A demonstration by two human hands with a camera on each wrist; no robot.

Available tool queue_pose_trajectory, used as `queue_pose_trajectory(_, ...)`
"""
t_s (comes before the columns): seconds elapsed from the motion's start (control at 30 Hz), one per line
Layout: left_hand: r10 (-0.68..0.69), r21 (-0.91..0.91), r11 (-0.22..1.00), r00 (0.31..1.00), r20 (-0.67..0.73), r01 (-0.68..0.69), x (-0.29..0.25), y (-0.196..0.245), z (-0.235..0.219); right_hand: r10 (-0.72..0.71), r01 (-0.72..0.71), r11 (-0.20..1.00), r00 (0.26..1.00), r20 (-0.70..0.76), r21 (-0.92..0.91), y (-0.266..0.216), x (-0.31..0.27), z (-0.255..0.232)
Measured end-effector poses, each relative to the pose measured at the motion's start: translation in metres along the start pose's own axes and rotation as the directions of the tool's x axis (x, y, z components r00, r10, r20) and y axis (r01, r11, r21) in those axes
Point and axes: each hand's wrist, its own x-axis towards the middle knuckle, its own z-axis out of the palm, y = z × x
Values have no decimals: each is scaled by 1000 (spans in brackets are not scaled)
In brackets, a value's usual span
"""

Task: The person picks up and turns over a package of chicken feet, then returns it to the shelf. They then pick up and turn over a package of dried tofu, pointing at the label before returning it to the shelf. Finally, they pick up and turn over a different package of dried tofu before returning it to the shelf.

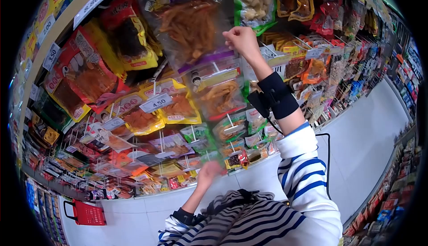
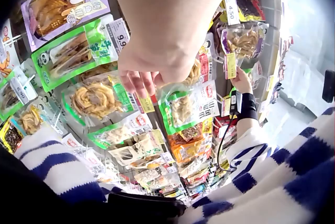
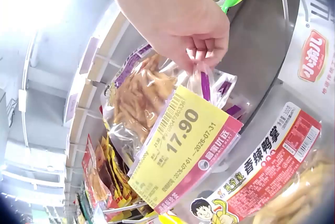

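Observation:
My right hand is raised at the upper shelf and pinches the edge of a large clear bag of brownish feet snacks with purple trim. In the right wrist view, its curled fingers hold the plastic edge of the bag, behind a yellow price tag reading 17.90. My left hand, blurred in the head view, hangs low in front of the lower packets. From the left wrist, the left hand shows loosely curled fingers and holds nothing.
Hooks with hanging snack packets fill the rack, with price tags jutting out. A red basket stands on the floor at the lower left. Another stocked shelf runs along the right.

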Motion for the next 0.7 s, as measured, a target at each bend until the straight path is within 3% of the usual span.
queue_pose_trajectory(0.1,-13,-1,1000,1000,-4,13,0,3,4,-13,16,998,999,51,-62,-3,-8,-7)
queue_pose_trajectory(0.13,-12,12,1000,1000,-6,12,0,0,3,-84,92,977,995,49,-194,-1,-7,-14)
queue_pose_trajectory(0.17,-9,26,1000,1000,-8,9,0,-3,3,-148,136,948,989,-20,-289,-1,-7,-23)
queue_pose_trajectory(0.27,-19,-9,1000,1000,18,19,0,-8,5,-288,212,933,924,-251,-290,-12,1,-73)
queue_pose_trajectory(0.33,-13,-36,999,999,37,15,-3,-13,5,-332,277,935,902,-277,-222,-4,23,-107)
queue_pose_trajectory(0.43,-15,2,1000,998,53,15,-4,-10,8,-176,197,971,973,-148,136,18,59,-143)
queue_pose_trajectory(0.5,-22,-32,999,998,51,24,-4,-2,10,-104,118,988,986,-132,98,16,68,-151)
queue_pose_trajectory(0.53,-25,-47,999,998,51,28,-5,0,11,-73,57,965,996,52,255,51,103,-173)
queue_pose_trajectory(0.63,-18,-111,994,999,40,22,-6,0,11,-43,39,982,999,18,185,31,101,-165)
queue_pose_trajectory(0.67,-18,-94,995,999,27,21,-6,-1,11,-41,53,967,998,-54,249,21,95,-157)
queue_pose_trajectory(0.7,-16,-78,997,1000,14,17,-7,-4,11,-8,11,976,1000,-13,219,25,101,-160)
